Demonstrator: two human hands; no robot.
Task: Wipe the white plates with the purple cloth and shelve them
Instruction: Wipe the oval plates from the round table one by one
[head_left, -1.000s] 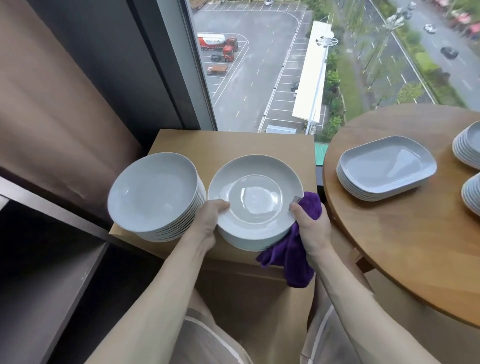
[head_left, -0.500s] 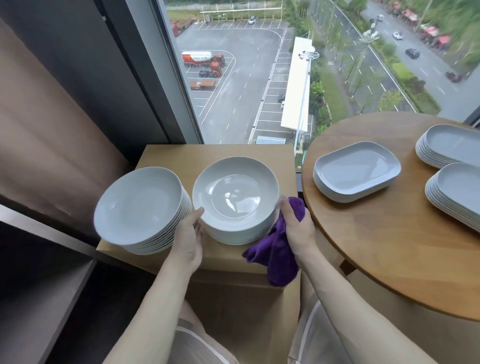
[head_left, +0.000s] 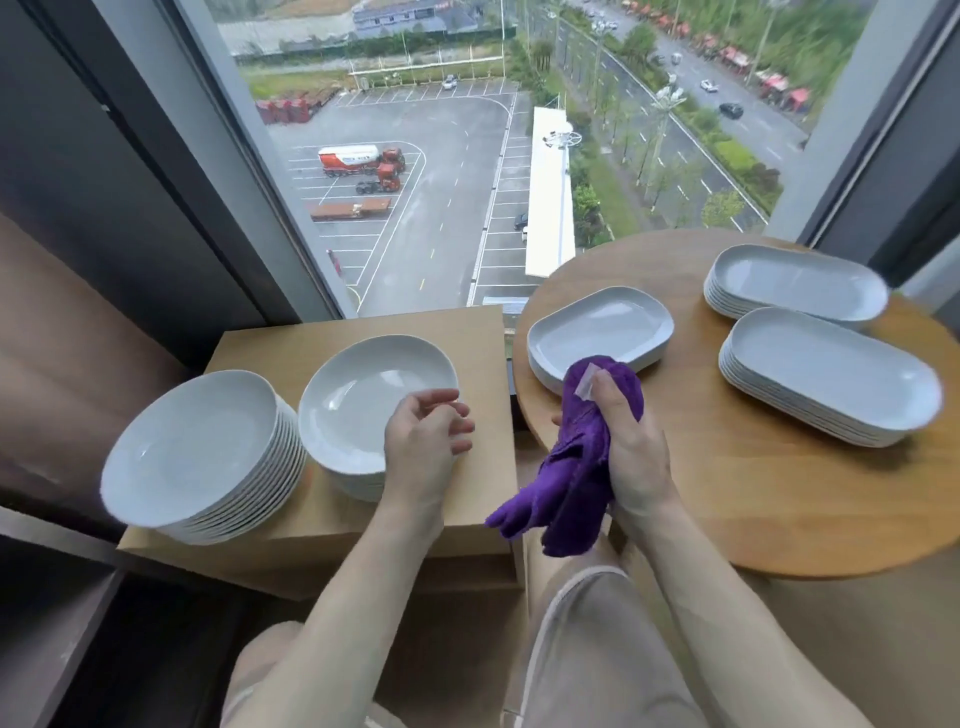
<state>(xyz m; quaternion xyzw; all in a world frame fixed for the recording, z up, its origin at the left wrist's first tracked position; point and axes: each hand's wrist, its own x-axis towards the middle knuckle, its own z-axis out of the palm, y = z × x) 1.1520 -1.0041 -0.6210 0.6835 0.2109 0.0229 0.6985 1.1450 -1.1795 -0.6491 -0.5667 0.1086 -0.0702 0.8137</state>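
Note:
Two stacks of round white plates stand on a low wooden cabinet (head_left: 483, 338): a tall stack (head_left: 197, 452) on the left and a shorter stack (head_left: 358, 405) beside it. My left hand (head_left: 426, 441) hovers over the right rim of the shorter stack, fingers loosely curled and holding nothing. My right hand (head_left: 623, 441) grips the purple cloth (head_left: 571, 483) above the near edge of the round wooden table (head_left: 753, 493). A stack of rounded rectangular white plates (head_left: 602, 332) lies just beyond the cloth.
Two stacks of long oval white plates (head_left: 831, 374) (head_left: 795, 283) sit on the right of the table. A large window (head_left: 467, 156) is straight ahead. A dark shelf unit (head_left: 47, 597) is at the lower left. My knees are below.
Both hands have let go of the round plate stack. My right hand moved right with the cloth over the table edge; my left hand lifted off the rim. The view tilted up and right.

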